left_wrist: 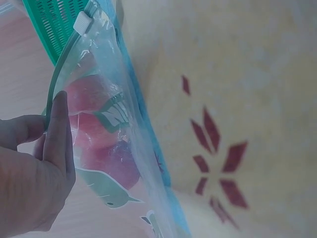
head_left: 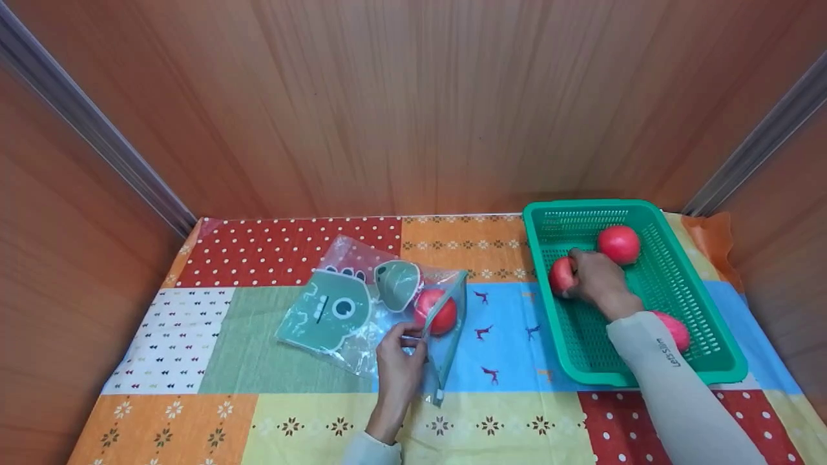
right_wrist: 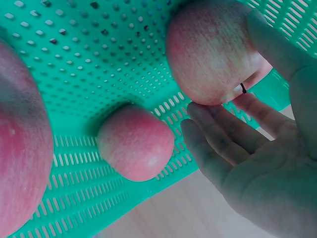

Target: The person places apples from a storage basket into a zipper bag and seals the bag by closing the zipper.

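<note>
A clear zip bag [head_left: 362, 310] printed with a green dinosaur lies on the patchwork cloth, and one red apple [head_left: 438, 312] is inside it near the open mouth. My left hand [head_left: 412, 340] pinches the bag's green zip edge [left_wrist: 52, 87] between thumb and fingers. The white slider [left_wrist: 83, 22] sits at the end of that edge. My right hand [head_left: 577, 272] reaches into the green basket [head_left: 723, 361] and grips a red apple [head_left: 559, 276]. In the right wrist view its fingers [right_wrist: 223, 139] curl under that apple [right_wrist: 210, 54].
Two more apples lie in the basket: one at the back [head_left: 618, 244], one at the front [head_left: 677, 329] half hidden by my forearm. Wooden walls close in behind and on both sides. The cloth [head_left: 517, 323] shows bare between bag and basket.
</note>
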### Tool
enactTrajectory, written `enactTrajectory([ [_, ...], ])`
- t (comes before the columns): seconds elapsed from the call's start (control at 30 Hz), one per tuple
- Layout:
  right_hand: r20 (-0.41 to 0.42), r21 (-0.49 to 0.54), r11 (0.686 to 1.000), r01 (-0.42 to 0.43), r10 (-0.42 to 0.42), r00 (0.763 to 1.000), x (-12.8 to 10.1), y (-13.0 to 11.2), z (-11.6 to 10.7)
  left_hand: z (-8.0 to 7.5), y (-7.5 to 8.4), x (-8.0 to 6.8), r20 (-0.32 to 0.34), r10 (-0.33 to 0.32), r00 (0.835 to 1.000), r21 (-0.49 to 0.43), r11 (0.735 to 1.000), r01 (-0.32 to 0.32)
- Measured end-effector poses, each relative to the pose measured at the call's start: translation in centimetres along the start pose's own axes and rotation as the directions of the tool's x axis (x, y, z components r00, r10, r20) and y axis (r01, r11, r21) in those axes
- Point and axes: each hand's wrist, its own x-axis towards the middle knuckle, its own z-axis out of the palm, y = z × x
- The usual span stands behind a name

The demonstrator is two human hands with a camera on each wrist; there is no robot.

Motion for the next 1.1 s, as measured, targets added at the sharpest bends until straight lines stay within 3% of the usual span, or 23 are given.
enactTrajectory([
  [0.37,0.05,0.003,1.0,0.014,-0.014,0.999,-0.5,-0.3,0.0,-0.1,0.1,-0.1,0.02,-0.033,0.999,0.005,0.999,0.033],
  [0.87,0.103,-0.033,0.999,0.005,-0.002,0.995,-1.0,-0.8,-0.3,0.0,-0.1,0.1,0.007,0.012,1.0,-0.001,1.0,-0.012],
  [1.1,0.083,-0.042,0.999,0.028,-0.025,0.996,-1.4,-0.8,-0.1,0.0,-0.2,-0.1,0.007,0.019,1.0,0.02,1.0,-0.019],
])
